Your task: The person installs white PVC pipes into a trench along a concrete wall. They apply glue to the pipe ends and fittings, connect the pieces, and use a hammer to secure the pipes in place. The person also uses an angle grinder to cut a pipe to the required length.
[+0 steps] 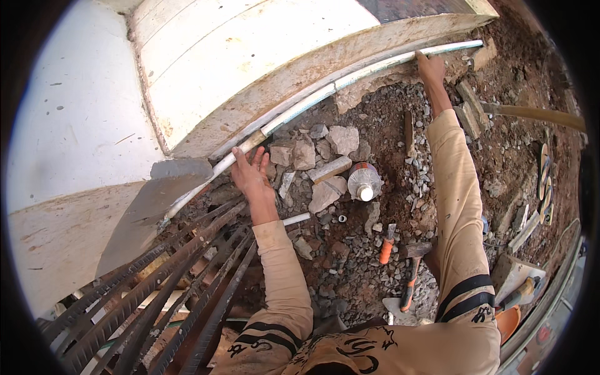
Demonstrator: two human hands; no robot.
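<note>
A long white plastic pipe (302, 114) with pale blue marks runs along the foot of a tiled step. It has a brownish stretch (254, 140) near its left part. My left hand (252, 179) lies against the pipe just below that stretch, its fingers spread and the fingertips touching the pipe. Farther right, my right hand (431, 69) has its fingers bent onto the pipe, close to its far right end. The undersides of those fingers are hidden. Between my arms, a clear plastic bottle (362, 179) with a white cap stands among broken stones (342, 140).
Ribbed steel bars (156, 284) fan out at lower left. A hammer (412, 275) and an orange-handled tool (387, 245) lie on gravel near my right arm. A short white pipe piece (296, 219) is beside my left forearm. A wooden handle (531, 115) and sandals (545, 187) are at right.
</note>
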